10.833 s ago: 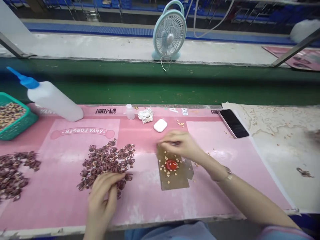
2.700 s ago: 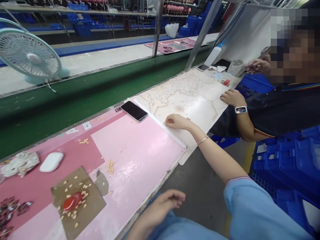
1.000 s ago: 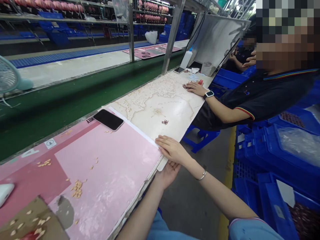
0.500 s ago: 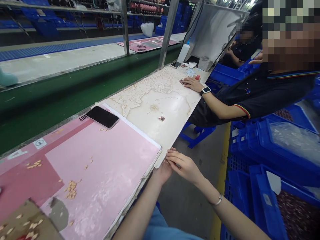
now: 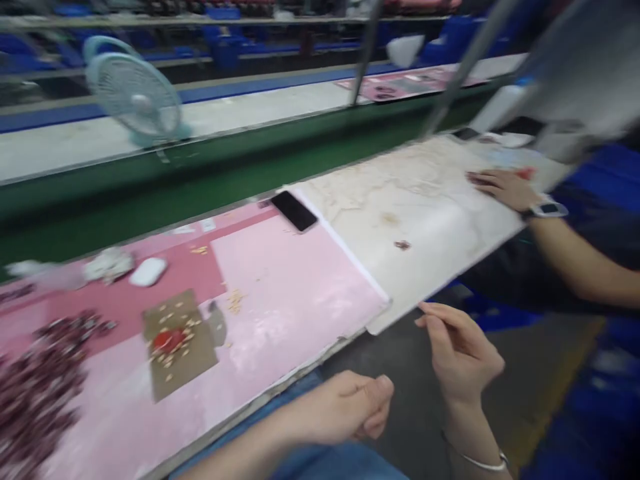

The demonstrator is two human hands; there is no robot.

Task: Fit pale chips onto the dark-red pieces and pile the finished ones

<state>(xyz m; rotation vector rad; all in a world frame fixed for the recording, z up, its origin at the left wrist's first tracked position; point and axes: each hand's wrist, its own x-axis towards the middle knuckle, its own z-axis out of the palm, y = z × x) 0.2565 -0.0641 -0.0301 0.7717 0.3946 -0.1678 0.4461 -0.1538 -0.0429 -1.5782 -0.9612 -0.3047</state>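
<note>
My left hand (image 5: 345, 407) is curled closed, thumb on top, just off the table's front edge and above my blue-clad lap. Whatever it may hold is hidden inside the fingers. To its right, my right hand (image 5: 463, 357) is raised with thumb and fingertips pinched together; anything between them is too small to make out. A bracelet circles that wrist. The hands are apart. On the pink mat (image 5: 285, 287) lies a brown cardboard square (image 5: 160, 380) with a red lump (image 5: 167, 341) and small beige pieces around it. A blurred heap of dark red pieces (image 5: 45, 380) is at the left.
A phone (image 5: 295, 211) lies at the mat's back edge, and a white rounded case (image 5: 149, 272) near crumpled white material (image 5: 109, 265). A light-blue fan (image 5: 135, 93) stands beyond the green gap. A co-worker's hand (image 5: 507, 190) rests on the map-patterned sheet (image 5: 360, 220).
My view has swung left, bringing the fan, cardboard and dark red heap into sight. My hands, touching before, have separated; the left is now closed and the right lifted in a pinch.
</note>
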